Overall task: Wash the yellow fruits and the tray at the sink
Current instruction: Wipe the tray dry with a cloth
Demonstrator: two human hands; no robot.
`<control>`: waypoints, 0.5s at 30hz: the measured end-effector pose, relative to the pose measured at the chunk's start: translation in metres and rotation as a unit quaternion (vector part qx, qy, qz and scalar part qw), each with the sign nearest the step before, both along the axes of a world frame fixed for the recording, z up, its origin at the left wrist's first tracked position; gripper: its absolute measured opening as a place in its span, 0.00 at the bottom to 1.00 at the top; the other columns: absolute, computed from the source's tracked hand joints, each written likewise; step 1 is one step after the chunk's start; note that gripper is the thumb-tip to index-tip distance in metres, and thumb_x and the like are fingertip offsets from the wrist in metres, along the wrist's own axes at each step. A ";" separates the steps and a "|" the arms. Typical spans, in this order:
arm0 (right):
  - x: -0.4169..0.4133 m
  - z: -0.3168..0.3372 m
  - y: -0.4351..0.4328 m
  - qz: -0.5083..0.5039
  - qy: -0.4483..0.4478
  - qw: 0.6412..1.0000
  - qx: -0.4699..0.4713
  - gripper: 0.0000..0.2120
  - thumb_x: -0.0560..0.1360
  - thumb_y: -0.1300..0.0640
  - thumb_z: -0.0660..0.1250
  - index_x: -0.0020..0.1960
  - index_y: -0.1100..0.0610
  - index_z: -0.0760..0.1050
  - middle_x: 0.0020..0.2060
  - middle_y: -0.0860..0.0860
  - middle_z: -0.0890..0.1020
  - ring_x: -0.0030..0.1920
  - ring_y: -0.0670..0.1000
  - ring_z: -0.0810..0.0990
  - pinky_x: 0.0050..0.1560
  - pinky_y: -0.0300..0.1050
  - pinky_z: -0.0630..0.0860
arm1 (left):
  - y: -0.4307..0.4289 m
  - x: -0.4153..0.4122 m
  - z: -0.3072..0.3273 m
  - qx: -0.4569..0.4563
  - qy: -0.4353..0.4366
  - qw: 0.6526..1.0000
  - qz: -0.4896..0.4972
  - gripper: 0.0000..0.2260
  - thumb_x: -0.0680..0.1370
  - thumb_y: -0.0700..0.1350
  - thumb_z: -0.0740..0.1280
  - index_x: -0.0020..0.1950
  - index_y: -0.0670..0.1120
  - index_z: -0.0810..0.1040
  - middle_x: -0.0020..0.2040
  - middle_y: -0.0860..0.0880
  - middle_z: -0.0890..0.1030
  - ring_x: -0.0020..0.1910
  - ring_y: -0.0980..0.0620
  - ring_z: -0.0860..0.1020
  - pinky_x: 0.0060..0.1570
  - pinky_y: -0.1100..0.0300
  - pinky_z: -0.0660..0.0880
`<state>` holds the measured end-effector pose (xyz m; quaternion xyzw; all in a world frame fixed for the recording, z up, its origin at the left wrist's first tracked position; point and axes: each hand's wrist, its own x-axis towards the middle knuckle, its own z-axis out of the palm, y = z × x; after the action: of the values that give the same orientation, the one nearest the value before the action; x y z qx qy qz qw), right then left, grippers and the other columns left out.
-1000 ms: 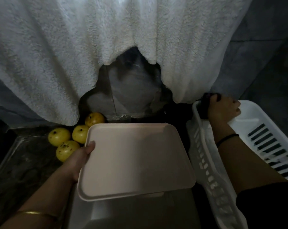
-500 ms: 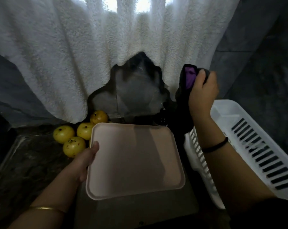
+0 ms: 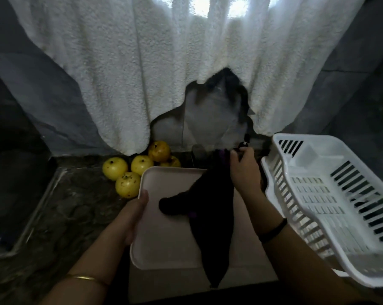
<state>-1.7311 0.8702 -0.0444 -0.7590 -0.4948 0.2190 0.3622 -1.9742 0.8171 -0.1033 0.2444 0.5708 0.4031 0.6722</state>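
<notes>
My left hand grips the left rim of a pale pink tray, held flat above the sink. My right hand is closed on the top of a black cloth with purple trim. The cloth hangs down and drapes across the middle of the tray. Several yellow fruits lie in a cluster on the dark stone counter just behind the tray's far left corner, one more orange than the others.
A white slotted plastic dish rack stands at the right, close to my right forearm. A thick white towel hangs over the back wall, above the fruits. Dark stone counter runs along the left.
My right hand has come down from shoulder height with the black cloth, which now lies across the tray. The tray has stayed in my left hand.
</notes>
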 end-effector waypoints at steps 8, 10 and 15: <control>-0.044 -0.055 -0.028 0.148 -0.288 0.944 -0.060 0.36 0.77 0.34 0.43 0.78 0.54 0.48 0.78 0.54 0.45 0.77 0.56 0.41 0.75 0.56 0.41 | -0.003 0.001 -0.006 0.062 0.039 0.997 -0.002 0.19 0.81 0.52 0.56 0.64 0.42 0.74 0.52 0.42 0.81 0.50 0.42 0.79 0.49 0.49 0.76; -0.050 -0.063 -0.033 0.121 -0.302 0.944 -0.055 0.43 0.70 0.32 0.31 0.78 0.54 0.43 0.77 0.54 0.41 0.77 0.56 0.38 0.74 0.58 0.38 | -0.002 0.003 -0.006 0.071 0.050 0.996 -0.006 0.16 0.82 0.52 0.55 0.61 0.43 0.74 0.49 0.44 0.80 0.46 0.44 0.79 0.45 0.52 0.76; -0.073 -0.065 -0.044 0.157 -0.278 0.947 -0.038 0.44 0.67 0.33 0.29 0.76 0.57 0.36 0.77 0.56 0.39 0.77 0.56 0.38 0.74 0.54 0.35 | 0.003 0.011 -0.005 0.063 0.059 0.996 -0.010 0.14 0.82 0.52 0.55 0.57 0.45 0.73 0.46 0.45 0.79 0.42 0.48 0.78 0.40 0.55 0.74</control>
<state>-1.8042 0.8259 -0.1090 -0.7155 -0.6803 0.0715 0.1423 -1.9628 0.8203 -0.1082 0.3149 0.5804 0.4168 0.6247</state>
